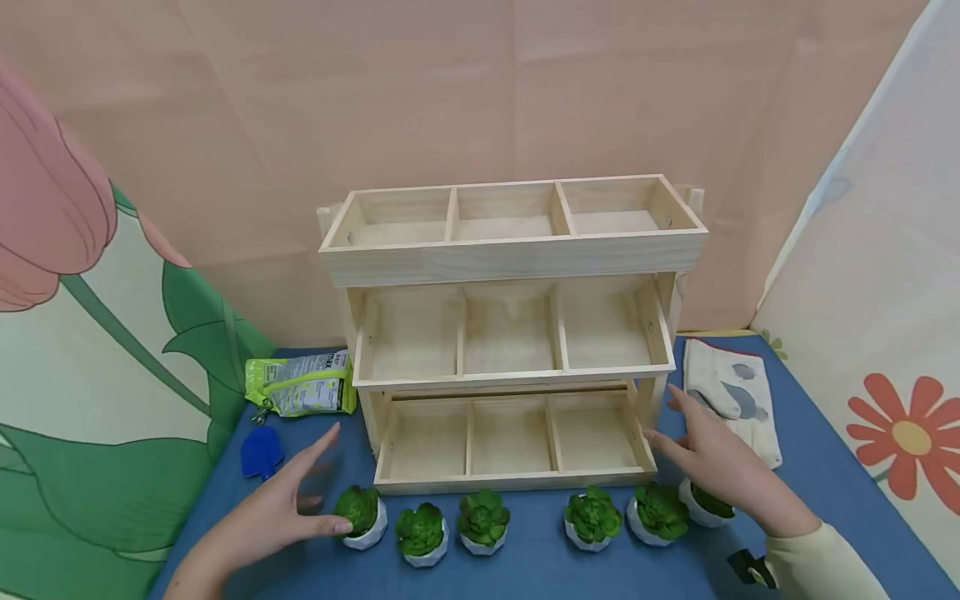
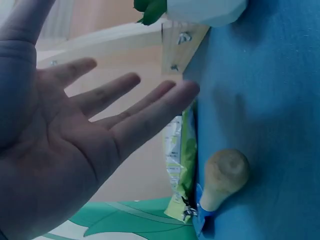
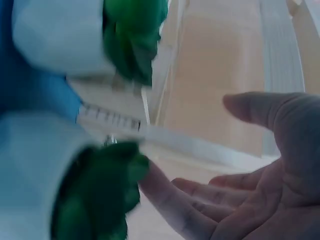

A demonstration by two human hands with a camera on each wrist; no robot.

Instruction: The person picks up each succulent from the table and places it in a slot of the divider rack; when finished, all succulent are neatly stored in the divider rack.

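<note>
Left grip [image 1: 277, 507] is released, fingers spread; its thumb overlaps the leftmost potted plant [image 1: 369, 528] in the head view, and contact cannot be confirmed. Right grip [image 1: 723, 462] is likewise released, partly covering the rightmost potted plant [image 1: 702, 510] near the lower right end of the wooden rack [image 1: 517, 262]. Both plants stand on the blue bench [image 1: 537, 542]. The blue scoop's [image 1: 261, 452] handle is largely hidden from the head camera. Foliage in the right wrist view is blurred.
</note>
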